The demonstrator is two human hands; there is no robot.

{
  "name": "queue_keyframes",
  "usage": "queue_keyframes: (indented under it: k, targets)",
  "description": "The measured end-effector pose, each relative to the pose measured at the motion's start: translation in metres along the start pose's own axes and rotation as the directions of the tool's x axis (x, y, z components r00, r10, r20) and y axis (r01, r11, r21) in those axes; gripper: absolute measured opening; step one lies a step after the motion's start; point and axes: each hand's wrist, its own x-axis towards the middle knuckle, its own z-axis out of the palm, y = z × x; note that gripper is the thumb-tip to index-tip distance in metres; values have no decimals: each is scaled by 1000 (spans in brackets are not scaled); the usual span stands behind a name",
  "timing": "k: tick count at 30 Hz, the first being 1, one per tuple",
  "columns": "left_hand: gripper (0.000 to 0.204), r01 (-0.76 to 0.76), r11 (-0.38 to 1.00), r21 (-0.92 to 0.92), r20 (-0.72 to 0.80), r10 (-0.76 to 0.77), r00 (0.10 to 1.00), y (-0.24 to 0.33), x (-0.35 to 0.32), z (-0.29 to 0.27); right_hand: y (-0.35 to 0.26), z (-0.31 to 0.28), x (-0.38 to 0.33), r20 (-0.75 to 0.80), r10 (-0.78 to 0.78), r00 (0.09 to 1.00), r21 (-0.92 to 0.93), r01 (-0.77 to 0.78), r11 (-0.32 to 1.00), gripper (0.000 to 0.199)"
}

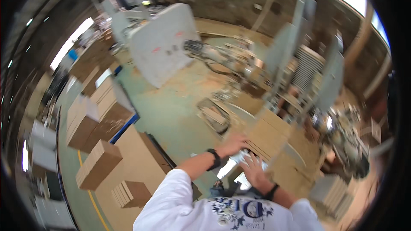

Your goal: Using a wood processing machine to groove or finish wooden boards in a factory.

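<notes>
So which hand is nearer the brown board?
Left. The left hand rests at the brown board's near edge; the right hand lies lower, on a white piece.

Matt brown fibreboard panel (267, 137)

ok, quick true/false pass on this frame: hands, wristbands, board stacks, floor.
1. Both hands reach toward the brown board: the left hand and right hand are at the board. True.
2. The wrists are bare. False: a dark wristband is on the left wrist, another on the right.
3. Stacks of brown boards stand at the person's left. True.
4. The floor is bright red. False: the floor is pale green, dusted with sawdust.
</notes>
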Motion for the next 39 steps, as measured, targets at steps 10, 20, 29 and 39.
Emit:
queue_keyframes:
  k: [10, 20, 29, 39]
  targets:
    - [30, -140, 980, 144, 17, 139, 990, -4, -19, -3, -30, -6, -16, 126, 243, 962, -15, -243, 970, 81]
    - [36, -70, 975, 213, -57, 84, 995, 7, 38, 15, 16, -89, -51, 371, 561, 740, 402, -673, 621, 82]
    - [29, 171, 984, 54, 223, -179, 958, 13, 67, 53, 123, -138, 42, 241, 519, 820, 384, -572, 725, 77]
    - [78, 56, 967, 247, 12, -61, 998, 17, 63, 70, 278, -71, 187, 548, 324, 771, 290, -539, 791, 74]
